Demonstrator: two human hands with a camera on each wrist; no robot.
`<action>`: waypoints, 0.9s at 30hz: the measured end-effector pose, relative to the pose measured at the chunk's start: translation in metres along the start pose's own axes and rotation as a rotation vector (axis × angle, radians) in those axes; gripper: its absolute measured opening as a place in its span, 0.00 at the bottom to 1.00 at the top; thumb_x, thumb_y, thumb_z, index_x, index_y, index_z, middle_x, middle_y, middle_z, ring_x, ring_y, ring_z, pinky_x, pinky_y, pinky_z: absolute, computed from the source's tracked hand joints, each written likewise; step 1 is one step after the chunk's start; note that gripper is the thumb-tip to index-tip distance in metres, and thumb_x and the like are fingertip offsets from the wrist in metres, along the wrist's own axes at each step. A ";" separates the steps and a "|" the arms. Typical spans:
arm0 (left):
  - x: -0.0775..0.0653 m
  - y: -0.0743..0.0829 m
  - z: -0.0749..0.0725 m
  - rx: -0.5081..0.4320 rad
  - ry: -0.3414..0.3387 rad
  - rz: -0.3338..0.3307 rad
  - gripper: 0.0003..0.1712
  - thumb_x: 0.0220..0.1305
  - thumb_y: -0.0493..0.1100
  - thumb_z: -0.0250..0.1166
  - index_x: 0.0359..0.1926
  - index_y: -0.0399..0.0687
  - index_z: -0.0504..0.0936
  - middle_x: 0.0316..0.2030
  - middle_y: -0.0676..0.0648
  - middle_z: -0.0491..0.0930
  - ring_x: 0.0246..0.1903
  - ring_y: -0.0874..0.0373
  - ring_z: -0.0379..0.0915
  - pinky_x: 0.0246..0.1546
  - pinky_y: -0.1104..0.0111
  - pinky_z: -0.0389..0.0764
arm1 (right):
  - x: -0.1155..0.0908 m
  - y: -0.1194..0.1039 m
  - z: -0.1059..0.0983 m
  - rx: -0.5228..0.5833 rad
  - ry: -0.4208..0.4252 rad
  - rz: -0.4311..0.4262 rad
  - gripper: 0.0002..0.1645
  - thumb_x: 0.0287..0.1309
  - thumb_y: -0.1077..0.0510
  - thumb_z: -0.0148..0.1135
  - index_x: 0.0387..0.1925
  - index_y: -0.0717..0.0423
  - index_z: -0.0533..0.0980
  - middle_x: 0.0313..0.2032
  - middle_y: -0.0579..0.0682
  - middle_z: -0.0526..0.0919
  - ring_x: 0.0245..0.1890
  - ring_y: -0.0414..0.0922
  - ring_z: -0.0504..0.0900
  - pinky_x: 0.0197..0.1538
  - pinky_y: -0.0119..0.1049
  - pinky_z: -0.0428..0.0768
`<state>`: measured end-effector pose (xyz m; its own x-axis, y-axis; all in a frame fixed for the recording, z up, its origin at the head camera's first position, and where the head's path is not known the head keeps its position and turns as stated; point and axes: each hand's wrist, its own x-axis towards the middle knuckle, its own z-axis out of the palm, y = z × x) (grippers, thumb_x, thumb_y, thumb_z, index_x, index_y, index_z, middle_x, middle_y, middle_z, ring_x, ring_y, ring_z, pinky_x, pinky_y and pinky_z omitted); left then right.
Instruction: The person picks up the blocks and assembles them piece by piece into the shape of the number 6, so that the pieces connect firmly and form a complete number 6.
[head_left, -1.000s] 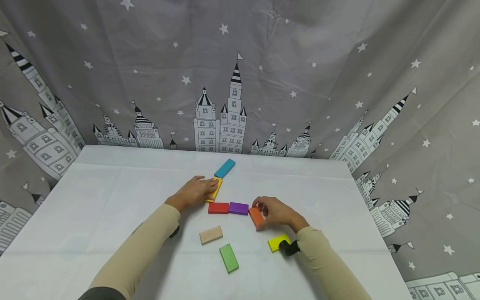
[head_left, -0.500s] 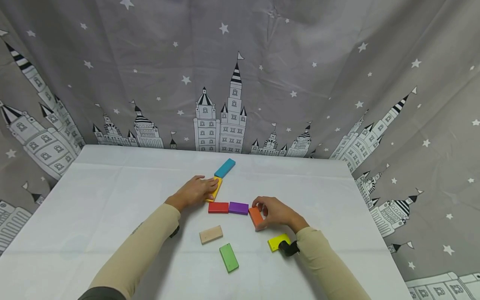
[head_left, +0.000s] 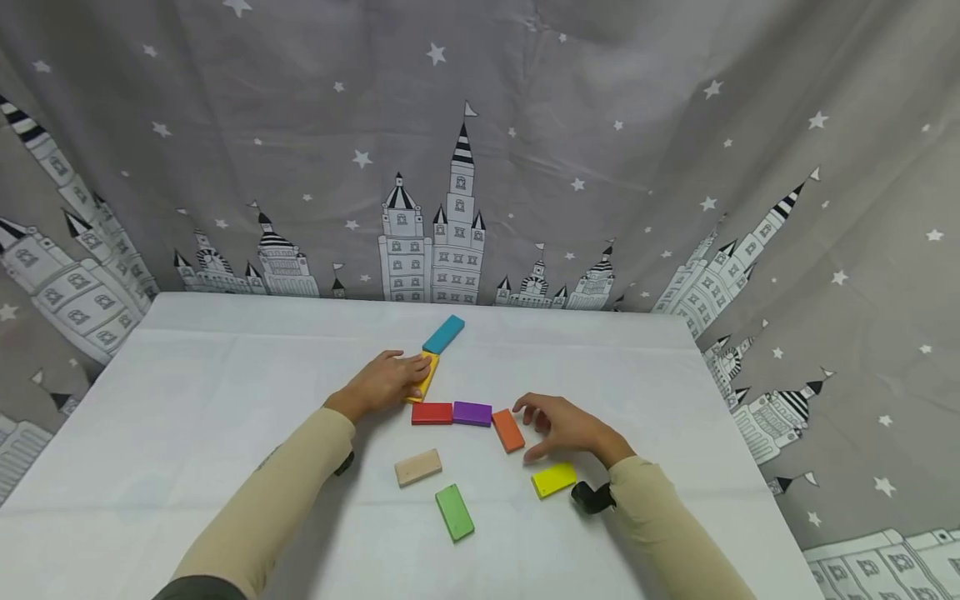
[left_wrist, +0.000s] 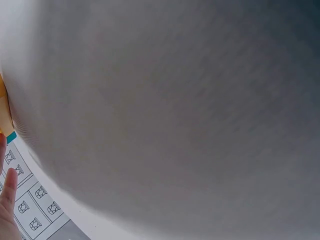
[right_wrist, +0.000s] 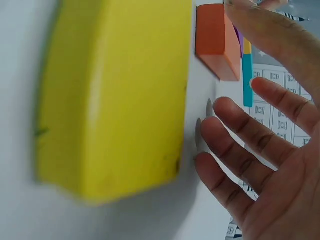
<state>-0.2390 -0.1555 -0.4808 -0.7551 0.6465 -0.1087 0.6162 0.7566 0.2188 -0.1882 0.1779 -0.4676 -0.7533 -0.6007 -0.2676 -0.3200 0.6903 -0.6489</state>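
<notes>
In the head view my left hand [head_left: 384, 383] holds a golden-yellow block [head_left: 427, 379], with fingers over its far part and the thumb near its close end. Only some of its fingers show at the left wrist view's edge. Beyond that block lies a blue block [head_left: 444, 334]. A red block [head_left: 432, 414], a purple block [head_left: 472, 414] and a tilted orange block [head_left: 508, 431] form a row. My right hand [head_left: 567, 428] hovers just right of the orange block, fingers spread and apart from it. A bright yellow block [right_wrist: 135, 100] fills much of the right wrist view.
A plain wooden block [head_left: 418, 468] and a green block [head_left: 454, 512] lie on the near part of the white table [head_left: 225, 400]. A grey curtain [head_left: 300, 100] printed with castles and stars hangs behind the table.
My right hand has let go of the orange block and moved slightly right. My left hand stays on the golden-yellow block. The head view has shifted a little.
</notes>
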 end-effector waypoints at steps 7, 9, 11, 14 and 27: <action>0.000 -0.001 -0.001 0.006 -0.004 -0.006 0.31 0.66 0.47 0.60 0.66 0.40 0.67 0.67 0.42 0.65 0.68 0.47 0.60 0.68 0.49 0.57 | -0.021 0.006 -0.002 -0.021 -0.018 0.000 0.26 0.43 0.53 0.79 0.43 0.52 0.74 0.37 0.45 0.76 0.38 0.44 0.73 0.44 0.39 0.76; 0.001 -0.001 0.000 0.012 -0.010 -0.006 0.31 0.66 0.47 0.60 0.66 0.40 0.67 0.68 0.42 0.64 0.68 0.47 0.60 0.68 0.48 0.57 | -0.027 0.007 -0.002 -0.042 -0.033 -0.020 0.25 0.43 0.52 0.79 0.41 0.50 0.75 0.36 0.44 0.77 0.39 0.43 0.73 0.44 0.38 0.75; 0.001 0.000 0.000 0.010 -0.013 -0.005 0.31 0.66 0.47 0.61 0.66 0.40 0.67 0.68 0.42 0.64 0.67 0.46 0.60 0.68 0.48 0.57 | -0.034 0.008 -0.001 -0.059 -0.048 -0.044 0.23 0.43 0.52 0.79 0.41 0.49 0.76 0.37 0.43 0.77 0.39 0.43 0.73 0.44 0.37 0.75; 0.002 0.000 0.000 0.003 -0.012 -0.005 0.31 0.66 0.47 0.60 0.66 0.40 0.67 0.68 0.42 0.64 0.67 0.46 0.60 0.68 0.48 0.57 | -0.040 0.009 0.000 -0.066 -0.073 -0.081 0.22 0.43 0.53 0.78 0.41 0.46 0.77 0.39 0.41 0.78 0.40 0.42 0.74 0.45 0.34 0.75; 0.001 0.002 -0.001 -0.009 0.002 0.017 0.31 0.66 0.48 0.60 0.66 0.37 0.68 0.67 0.40 0.65 0.67 0.45 0.61 0.67 0.48 0.58 | -0.048 0.015 0.009 -0.079 -0.126 -0.140 0.19 0.45 0.62 0.76 0.41 0.47 0.80 0.40 0.38 0.79 0.41 0.36 0.75 0.50 0.31 0.77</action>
<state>-0.2391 -0.1536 -0.4796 -0.7450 0.6591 -0.1024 0.6271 0.7445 0.2291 -0.1516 0.2137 -0.4705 -0.6221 -0.7352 -0.2692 -0.4641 0.6233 -0.6294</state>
